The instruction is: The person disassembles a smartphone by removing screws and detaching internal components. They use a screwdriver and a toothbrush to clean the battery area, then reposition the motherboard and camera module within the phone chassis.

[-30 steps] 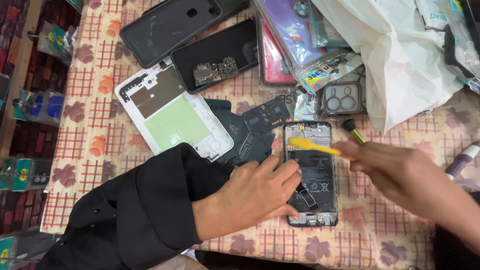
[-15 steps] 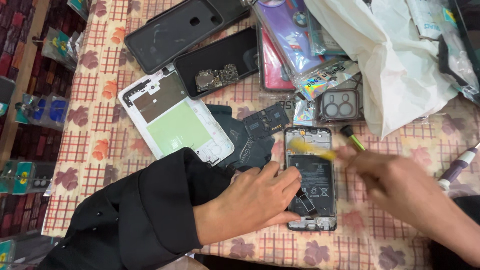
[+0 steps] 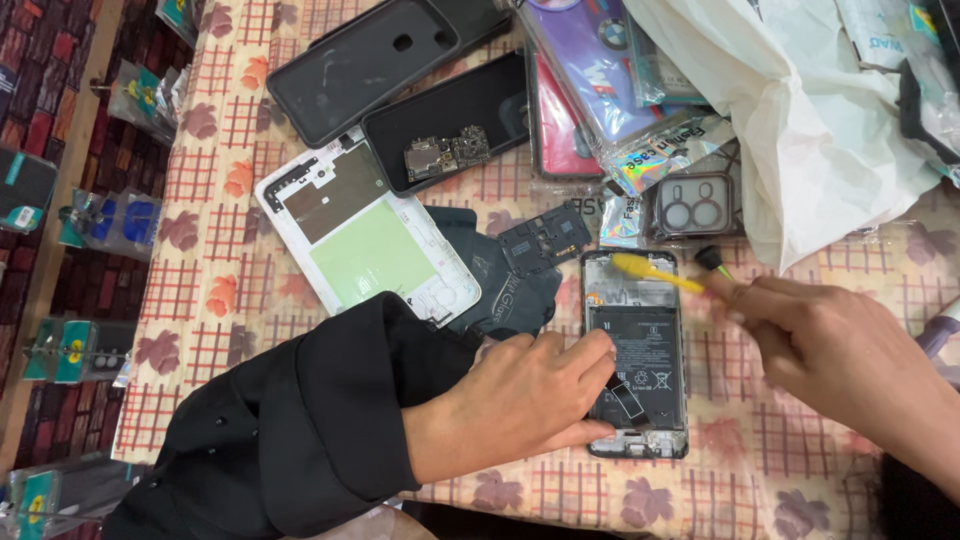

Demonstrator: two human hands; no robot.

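Opened black smartphone with its back cover off point(image 3: 637, 350) lies flat on the floral checked tablecloth point(image 3: 800, 470), near the table's front edge, its dark battery and upper circuit area exposed and facing up. The left hand point(image 3: 520, 400), coming out of a black sleeve point(image 3: 290, 430), lies against the phone's left side with its fingers curled over the edge and onto the battery, apparently pinning the body so it cannot slide. The right hand point(image 3: 840, 350) pinches the handle of a yellow-bristled brush point(image 3: 650, 270) between thumb and fingers, closed tight on it, with the bristle end angled down onto the phone's top section, a slant that looks suited to sweeping across the board.

Just left of the phone sit a small black inner cover plate point(image 3: 545, 238) and a dark flexible sheet point(image 3: 500, 290), and farther left a white phone frame with a pale green panel point(image 3: 365, 240). A shallow black phone shell point(image 3: 450, 120) serves as a tray (1 small circuit board point(image 3: 445, 155) rests inside it). A crumpled white plastic bag point(image 3: 800, 110) lies beside packaged phone cases point(image 3: 600, 70); its contents are hidden.
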